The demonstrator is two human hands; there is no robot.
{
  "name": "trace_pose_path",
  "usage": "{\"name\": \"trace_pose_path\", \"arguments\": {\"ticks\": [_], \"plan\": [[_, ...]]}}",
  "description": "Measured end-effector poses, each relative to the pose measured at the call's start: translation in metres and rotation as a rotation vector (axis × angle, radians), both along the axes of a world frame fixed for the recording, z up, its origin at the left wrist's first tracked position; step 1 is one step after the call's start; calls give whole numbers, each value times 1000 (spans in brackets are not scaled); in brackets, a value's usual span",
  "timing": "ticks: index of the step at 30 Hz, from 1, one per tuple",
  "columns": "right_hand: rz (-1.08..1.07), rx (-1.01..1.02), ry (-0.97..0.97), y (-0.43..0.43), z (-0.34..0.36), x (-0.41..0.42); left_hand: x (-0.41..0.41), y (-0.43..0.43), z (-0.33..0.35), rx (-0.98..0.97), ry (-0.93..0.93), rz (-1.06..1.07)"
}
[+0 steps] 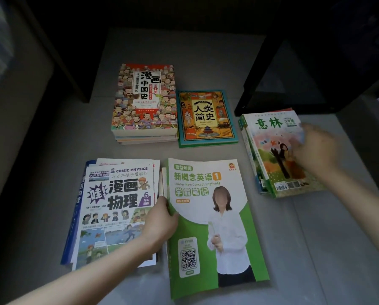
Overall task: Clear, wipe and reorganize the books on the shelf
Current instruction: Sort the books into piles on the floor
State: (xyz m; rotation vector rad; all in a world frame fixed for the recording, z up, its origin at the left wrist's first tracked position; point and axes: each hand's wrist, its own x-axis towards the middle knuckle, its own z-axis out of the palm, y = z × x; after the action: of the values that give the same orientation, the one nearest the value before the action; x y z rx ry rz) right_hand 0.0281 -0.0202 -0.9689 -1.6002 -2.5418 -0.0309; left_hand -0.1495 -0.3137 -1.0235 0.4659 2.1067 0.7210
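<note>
Left hand (160,219): fingers pinch the left edge of the green English book (217,216), which lies flat on the floor (316,238), near middle. Right hand (313,148): blurred, over the magazine stack (272,155) toward the right edge; whether its fingers are spread cannot be told.

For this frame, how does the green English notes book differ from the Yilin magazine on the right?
The green English book shows a photographed person and a QR code; the magazine shows a painted tree scene and a barcode. The left hand grips that book's left edge; the right hand, blurred, lies over the magazine's right side. The magazine tops a visible stack. Both lie cover up on the grey surface.
</note>
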Motion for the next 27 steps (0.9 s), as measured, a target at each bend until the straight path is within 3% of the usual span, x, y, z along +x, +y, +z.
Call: {"name": "trace_pose_path", "arguments": {"ticks": [2, 5, 8, 13, 16, 20, 24, 27], "plan": [[111, -211, -22, -50, -15, -3, 1, -3, 5, 57, -5, -20], [71, -688, -105, -122, -44, 7, 7, -3, 17, 150, -41, -54], [-62, -950, 117, -157, -75, 28, 21, -4, 27, 243, -51, -67], [-153, -1035, 183, -158, -77, 48, 44, -1, 40, 298, -69, -104], [-168, -921, 135, -154, -66, 59, 54, -5, 40, 259, -104, -178], [-167, -824, 239, -159, -44, 63, 41, -12, 25, 102, -178, -226], [-128, -711, 417, -171, -17, 51, 20, -15, 16, -91, -35, -211], [-95, -643, 392, -165, -15, 43, 19, -13, 16, -186, 32, -221]]}}
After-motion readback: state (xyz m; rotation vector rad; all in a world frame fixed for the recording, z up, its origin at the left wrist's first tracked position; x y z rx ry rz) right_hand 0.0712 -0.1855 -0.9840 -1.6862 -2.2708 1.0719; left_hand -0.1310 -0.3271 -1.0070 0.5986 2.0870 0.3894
